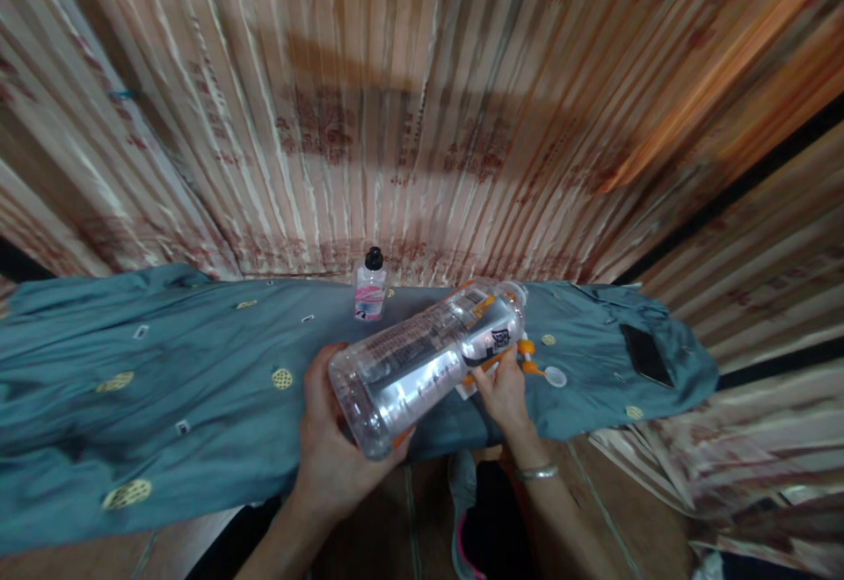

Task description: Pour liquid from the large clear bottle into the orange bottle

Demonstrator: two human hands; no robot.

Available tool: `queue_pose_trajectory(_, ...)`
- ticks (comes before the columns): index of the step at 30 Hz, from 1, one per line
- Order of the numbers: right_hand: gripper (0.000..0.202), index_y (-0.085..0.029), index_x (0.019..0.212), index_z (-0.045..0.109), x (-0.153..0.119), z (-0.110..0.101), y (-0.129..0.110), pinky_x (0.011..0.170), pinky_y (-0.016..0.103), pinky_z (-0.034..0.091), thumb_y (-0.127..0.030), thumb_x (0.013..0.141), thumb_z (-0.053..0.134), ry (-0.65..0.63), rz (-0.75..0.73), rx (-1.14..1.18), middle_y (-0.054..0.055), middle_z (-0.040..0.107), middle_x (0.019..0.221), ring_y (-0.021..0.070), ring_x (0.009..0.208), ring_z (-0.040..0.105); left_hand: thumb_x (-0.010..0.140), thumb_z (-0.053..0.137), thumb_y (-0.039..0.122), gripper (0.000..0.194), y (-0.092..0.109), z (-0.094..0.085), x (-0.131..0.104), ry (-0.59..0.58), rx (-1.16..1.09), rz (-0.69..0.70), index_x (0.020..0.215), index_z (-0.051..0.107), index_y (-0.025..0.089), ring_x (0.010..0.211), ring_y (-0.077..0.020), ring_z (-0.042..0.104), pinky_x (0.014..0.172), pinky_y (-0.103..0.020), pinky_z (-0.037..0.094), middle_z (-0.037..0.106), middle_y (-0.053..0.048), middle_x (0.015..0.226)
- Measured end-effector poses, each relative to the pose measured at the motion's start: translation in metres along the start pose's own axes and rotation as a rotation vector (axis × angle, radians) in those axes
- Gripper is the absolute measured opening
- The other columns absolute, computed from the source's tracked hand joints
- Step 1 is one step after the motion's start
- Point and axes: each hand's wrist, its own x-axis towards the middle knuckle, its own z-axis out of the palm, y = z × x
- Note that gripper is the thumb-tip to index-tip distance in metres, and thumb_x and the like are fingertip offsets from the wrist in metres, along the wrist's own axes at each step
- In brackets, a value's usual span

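A large clear plastic bottle [428, 360] with a printed label lies tilted across both hands, its neck pointing to the upper right. My left hand [336, 439] is wrapped round its base end. Near the neck, my right hand [505, 391] grips the lower side, the thumb towards the label. Just beyond the right hand lies an orange pump top [526, 348], partly hidden by bottle and hand. A small round white piece [555, 376] is close beside it. The bottle's mouth looks uncapped.
A small clear bottle with a black cap [370, 286] stands at the cloth's back edge. A dark phone [646, 354] lies at the right. The surface is covered by a teal patterned cloth [217, 369]. Pleated curtains [396, 105] hang behind and at the right.
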Motion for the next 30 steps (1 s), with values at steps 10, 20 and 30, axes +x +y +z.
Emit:
queue_pose_trajectory(10,0.066,-0.013,0.135,0.055,0.0005,-0.0004,-0.0024,0.08,0.052,0.066,-0.061,0.091,0.068,0.018,0.0,0.018,0.019,0.081,0.106,0.037,0.087,0.08,0.069,0.092,0.034,0.094,0.0035,-0.0008,0.0013,-0.024,-0.008,0.005,0.152,0.05,0.028,0.094,-0.026,0.082,0.075,-0.037,0.071,0.076,-0.006,0.12)
queue_pose_trajectory(20,0.077,-0.009,0.139,0.053,0.0007,-0.0009,-0.0021,0.079,0.052,0.065,-0.067,0.09,0.068,-0.008,0.032,-0.003,0.021,0.079,0.102,0.0398,0.089,0.079,0.066,0.094,0.039,0.096,0.0005,-0.001,0.0005,0.001,0.053,0.02,0.151,0.051,0.027,0.099,-0.0276,0.081,0.077,-0.039,0.071,0.074,-0.008,0.125)
queue_pose_trajectory(30,0.076,-0.011,0.137,0.055,-0.001,0.0015,0.0027,0.079,0.053,0.064,-0.071,0.092,0.064,0.024,0.017,-0.056,0.018,0.078,0.098,0.0372,0.083,0.076,0.071,0.092,0.033,0.095,0.0051,-0.0035,0.0046,-0.065,0.054,0.058,0.154,0.046,0.028,0.093,-0.0249,0.081,0.075,-0.035,0.07,0.074,-0.006,0.121)
